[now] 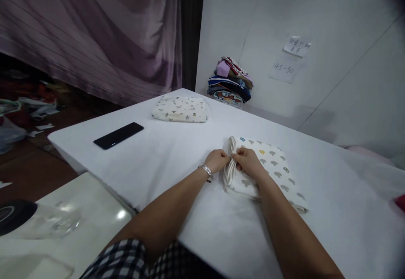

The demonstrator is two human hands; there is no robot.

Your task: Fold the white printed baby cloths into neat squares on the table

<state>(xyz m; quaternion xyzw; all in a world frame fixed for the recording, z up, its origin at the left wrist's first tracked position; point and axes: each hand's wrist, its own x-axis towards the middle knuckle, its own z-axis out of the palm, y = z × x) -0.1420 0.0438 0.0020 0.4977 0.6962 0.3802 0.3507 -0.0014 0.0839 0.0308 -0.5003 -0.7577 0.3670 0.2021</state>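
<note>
A folded white cloth (278, 173) printed with grey mushrooms and a few coloured spots lies on the white table (177, 156). Its layered hems are bunched along the left side. My left hand (217, 161), with a silver bracelet at the wrist, pinches these layers from the left. From above the cloth, my right hand (248, 161) pinches the same edge, its fingertips close to those of the left. The exact grip between the fingertips is partly hidden.
Another folded cloth with small prints (182, 109) lies near the far corner, and a black phone (119, 135) to its left. Behind the table rises a pile of folded fabrics (229, 82). A clear bottle (47, 220) lies on a lower surface at left.
</note>
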